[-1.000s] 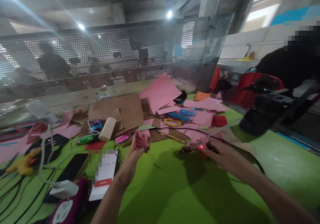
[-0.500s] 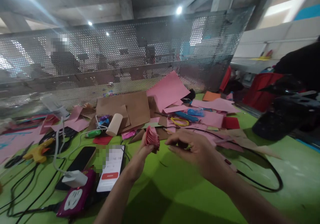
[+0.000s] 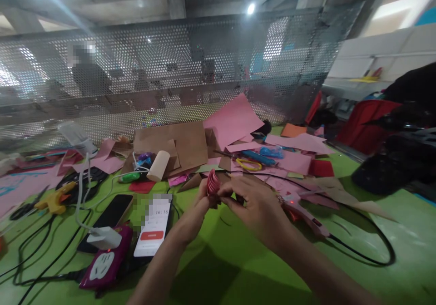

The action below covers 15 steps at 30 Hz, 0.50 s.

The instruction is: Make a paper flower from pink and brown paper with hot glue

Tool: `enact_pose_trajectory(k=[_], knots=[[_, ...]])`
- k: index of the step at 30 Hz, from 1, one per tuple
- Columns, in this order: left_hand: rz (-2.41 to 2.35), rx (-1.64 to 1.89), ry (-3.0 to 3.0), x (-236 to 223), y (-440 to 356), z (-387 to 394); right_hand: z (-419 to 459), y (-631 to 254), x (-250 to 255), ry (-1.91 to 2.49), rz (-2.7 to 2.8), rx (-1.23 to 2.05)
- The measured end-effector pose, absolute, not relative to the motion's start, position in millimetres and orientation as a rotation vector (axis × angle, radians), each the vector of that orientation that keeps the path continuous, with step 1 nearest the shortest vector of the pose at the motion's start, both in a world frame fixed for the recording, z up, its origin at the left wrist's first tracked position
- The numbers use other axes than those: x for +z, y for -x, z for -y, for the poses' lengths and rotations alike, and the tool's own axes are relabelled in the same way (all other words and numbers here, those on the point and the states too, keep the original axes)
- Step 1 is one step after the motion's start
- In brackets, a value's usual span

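Note:
A small pink piece of pleated, layered paper (image 3: 213, 182) stands upright between my hands, above the green table. My left hand (image 3: 195, 212) is closed around its lower left side. From the right, my right hand (image 3: 254, 200) reaches it with thumb and forefinger pinched at its lower edge. Whether those fingertips grip the paper itself or a small bit at its edge is hard to make out. Just beyond my right wrist lies a pink corded tool (image 3: 303, 214) with a small red light.
Phones (image 3: 153, 225), a magenta power strip (image 3: 107, 259) and a yellow glue gun (image 3: 54, 198) lie left among cables. Behind are brown card (image 3: 189, 144), pink paper sheets (image 3: 235, 119), yellow-handled scissors (image 3: 248, 164) and a cardboard tube (image 3: 159, 165). A perforated metal screen (image 3: 163, 78) backs the table.
My right hand has moved left and now meets the pleated pink paper, its fingers pinched at the edge. The paper has tilted slightly in my left hand. The view has shifted a little.

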<state>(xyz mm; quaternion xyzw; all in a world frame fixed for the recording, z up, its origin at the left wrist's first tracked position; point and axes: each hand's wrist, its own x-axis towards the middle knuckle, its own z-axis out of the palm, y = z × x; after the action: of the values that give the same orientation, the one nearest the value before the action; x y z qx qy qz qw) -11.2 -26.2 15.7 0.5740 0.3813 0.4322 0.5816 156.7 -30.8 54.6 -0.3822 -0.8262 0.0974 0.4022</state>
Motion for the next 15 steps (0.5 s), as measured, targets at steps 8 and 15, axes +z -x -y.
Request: enact_pose_trajectory(k=[8,15], knots=[[-0.955,1.045,-1.399,18.9,10.2,29.2,27.6,-153.8,51.5,1.013,2.159,0.204],[-0.957,0.942,-1.443,19.2,11.7,28.9,24.7,-155.1,57.3,1.119,2.234,0.22]])
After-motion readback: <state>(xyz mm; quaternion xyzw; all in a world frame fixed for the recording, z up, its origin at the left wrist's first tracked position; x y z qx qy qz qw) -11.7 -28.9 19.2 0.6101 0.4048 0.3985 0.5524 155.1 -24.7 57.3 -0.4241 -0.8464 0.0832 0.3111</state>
